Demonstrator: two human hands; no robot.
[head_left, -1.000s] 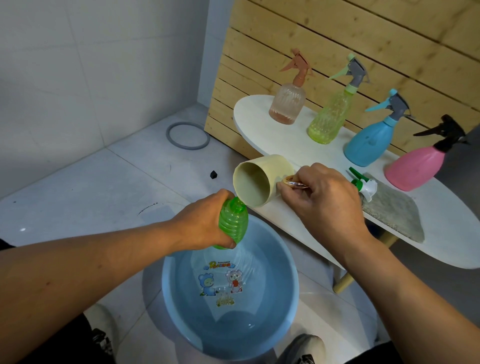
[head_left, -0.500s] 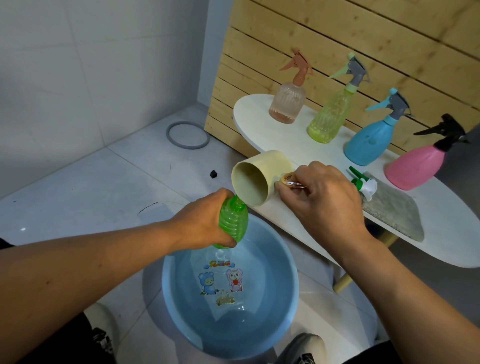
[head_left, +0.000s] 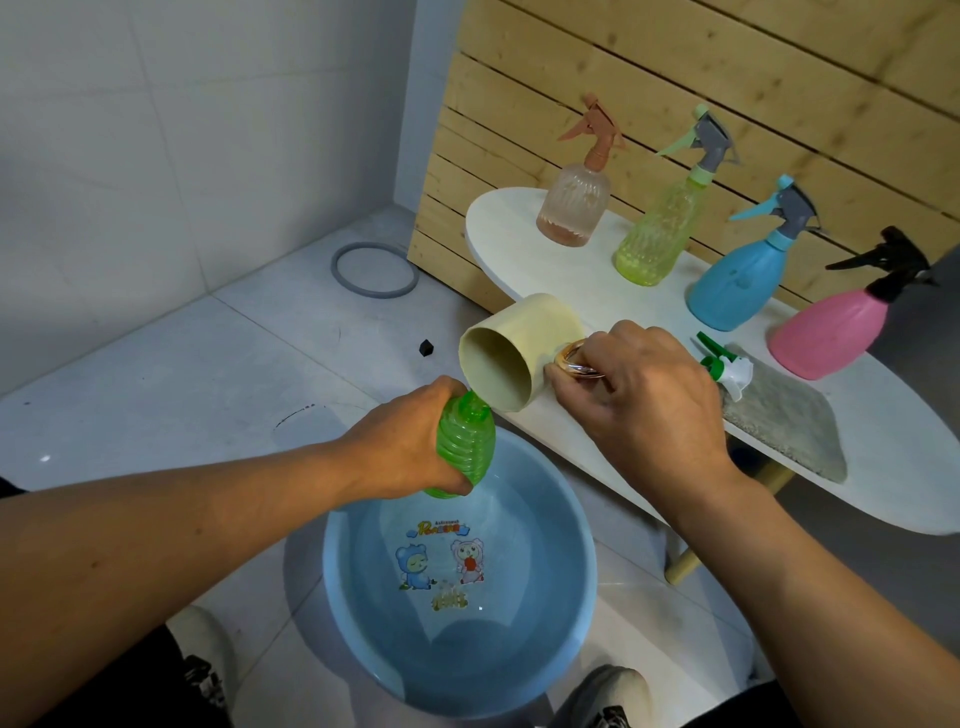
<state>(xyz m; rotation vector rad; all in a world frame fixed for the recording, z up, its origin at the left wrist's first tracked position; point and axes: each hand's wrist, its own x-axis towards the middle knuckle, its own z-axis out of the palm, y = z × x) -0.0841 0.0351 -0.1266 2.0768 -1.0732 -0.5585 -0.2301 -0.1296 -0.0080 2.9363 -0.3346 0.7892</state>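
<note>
I judge the refill to be in its pouring stage, probably near the end. My left hand (head_left: 405, 441) has its fingers wrapped round the ribbed green bottle (head_left: 465, 447), gripping it upright over the far rim of the blue basin (head_left: 582, 571), which holds shallow water. My right hand (head_left: 644, 395) pinches the gold ring handle (head_left: 571, 364) of the cream mug (head_left: 514, 353), fingers curled tight. The mug is tipped almost onto its side, with its lip touching the bottle's open neck. I can see no water inside the mug and no stream, so it looks nearly drained. How full the bottle is I cannot tell through the translucent plastic. Still left, as I read it: righting the mug, and screwing on the green-and-white spray head (head_left: 724, 364), which lies on the grey cloth (head_left: 779, 421) on the white table (head_left: 883, 467). The bottle is small, bulbous, horizontally ridged and bright green, with its cap off.
</note>
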